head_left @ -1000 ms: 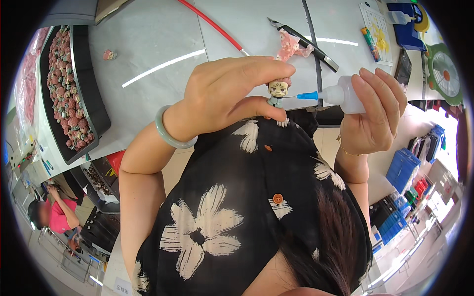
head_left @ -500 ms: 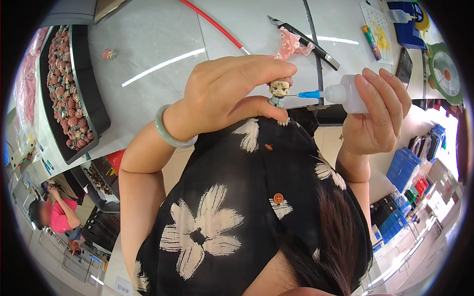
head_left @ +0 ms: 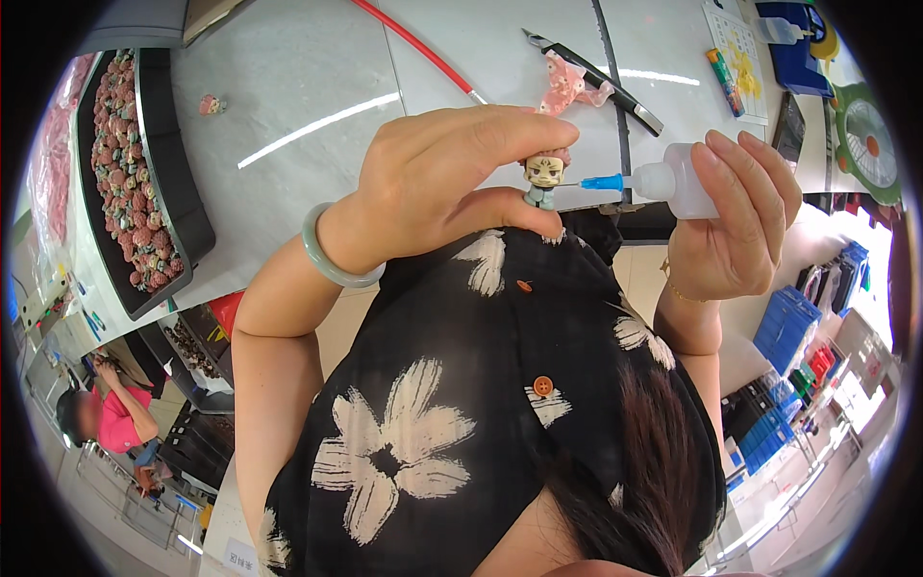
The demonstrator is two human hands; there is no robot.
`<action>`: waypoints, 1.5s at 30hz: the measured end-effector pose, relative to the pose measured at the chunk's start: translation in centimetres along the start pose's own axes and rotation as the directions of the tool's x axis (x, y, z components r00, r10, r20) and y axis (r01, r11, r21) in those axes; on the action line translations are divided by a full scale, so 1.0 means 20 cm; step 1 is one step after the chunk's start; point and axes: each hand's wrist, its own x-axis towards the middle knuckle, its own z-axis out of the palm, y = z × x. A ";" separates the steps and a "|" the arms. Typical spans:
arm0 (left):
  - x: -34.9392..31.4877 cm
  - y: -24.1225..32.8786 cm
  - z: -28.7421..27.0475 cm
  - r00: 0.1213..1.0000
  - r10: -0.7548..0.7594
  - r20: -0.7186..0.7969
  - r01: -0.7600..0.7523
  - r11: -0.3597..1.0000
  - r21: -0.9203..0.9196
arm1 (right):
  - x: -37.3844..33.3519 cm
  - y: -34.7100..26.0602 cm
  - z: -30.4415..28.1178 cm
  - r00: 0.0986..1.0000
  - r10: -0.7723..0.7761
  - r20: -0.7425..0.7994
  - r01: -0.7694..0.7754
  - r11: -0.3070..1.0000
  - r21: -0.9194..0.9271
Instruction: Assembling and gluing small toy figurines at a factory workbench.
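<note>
Between the thumb and fingers of my left hand (head_left: 452, 173) is a small figurine (head_left: 544, 173) with pink hair, a marked face and a pale grey-green body. My right hand (head_left: 735, 216) grips a translucent squeeze bottle (head_left: 687, 183) lying sideways. Its blue needle tip (head_left: 603, 182) points left, and the thin needle reaches the figurine's neck area; whether it touches cannot be made out. Just beyond my left fingers lies a crumpled pink piece (head_left: 565, 85), beside a black craft knife (head_left: 615, 91) on the table.
A black tray (head_left: 178, 183) full of small pink-haired figure parts stands at the left. One loose part (head_left: 212, 104) lies near it. A red tube (head_left: 423, 46) crosses the table's far side. At the right are a marker-like tube (head_left: 725, 82) and a green fan (head_left: 865, 144). A co-worker (head_left: 120, 418) is at far left.
Both hands hold almost the same pose. The bottle and its needle have shifted very slightly to the right.
</note>
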 end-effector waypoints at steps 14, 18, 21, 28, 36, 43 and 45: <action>0.02 0.00 0.01 1.000 0.010 0.002 -0.010 1.000 0.003 | 0.01 0.02 -0.01 1.000 -0.006 -0.020 0.006 1.000 0.008; 0.07 0.00 0.04 0.996 0.021 -0.091 -0.023 1.000 -0.021 | 0.02 0.04 0.02 0.998 0.046 -0.053 -0.043 0.998 0.053; 0.11 0.02 0.03 0.990 0.071 -0.123 -0.070 0.997 0.016 | 0.03 0.07 0.02 0.994 0.097 -0.045 -0.092 0.991 0.093; 0.20 0.09 -0.05 0.988 -0.084 -0.127 0.098 0.990 0.106 | 0.08 0.20 -0.07 0.902 0.413 0.123 -0.430 0.882 0.192; 0.29 0.16 -0.08 0.991 0.014 -0.136 -0.008 0.999 0.045 | 0.13 0.48 0.06 0.752 0.590 0.293 -0.659 0.683 0.317; 0.34 0.14 -0.20 0.991 0.026 -0.132 -0.023 0.999 0.024 | 0.25 0.49 0.21 0.667 0.667 0.332 -0.729 0.492 0.476; 0.33 0.12 -0.22 0.993 0.039 -0.115 -0.036 0.999 0.023 | 0.28 0.48 0.23 0.665 0.667 0.336 -0.733 0.497 0.465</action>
